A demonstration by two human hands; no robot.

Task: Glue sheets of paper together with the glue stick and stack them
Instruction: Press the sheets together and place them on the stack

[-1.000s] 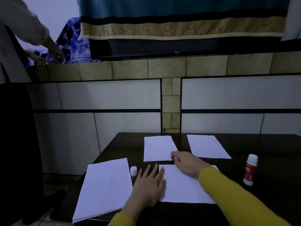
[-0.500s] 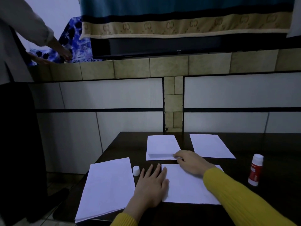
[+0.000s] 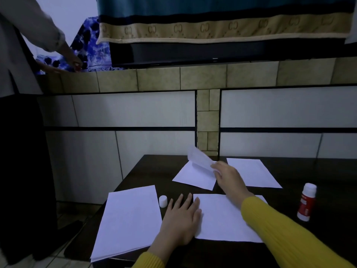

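Observation:
My right hand point(image 3: 229, 176) pinches the near right corner of the middle far sheet point(image 3: 195, 176) and holds it lifted and curled over, with the rest of the sheet turned askew on the dark table point(image 3: 150, 171). Flat on the left edge of the near sheet point(image 3: 224, 217) lies my left hand point(image 3: 182, 216), fingers straight. A stack of white paper point(image 3: 127, 219) rests at the front left. Another single sheet point(image 3: 253, 175) lies at the far right. The red glue stick point(image 3: 306, 202) stands upright at the right, and its white cap point(image 3: 162, 201) stands beside my left fingertips.
The table butts against a tiled wall with a ledge, a black screen and a hanging teal-and-tan cloth above. A second person stands at the left, hands on the ledge near a blue patterned cloth point(image 3: 90, 51). The floor shows past the table's left edge.
My right hand has raised the corner of the middle far sheet, curling it over and swinging the sheet askew. My left hand has stayed flat on the near sheet.

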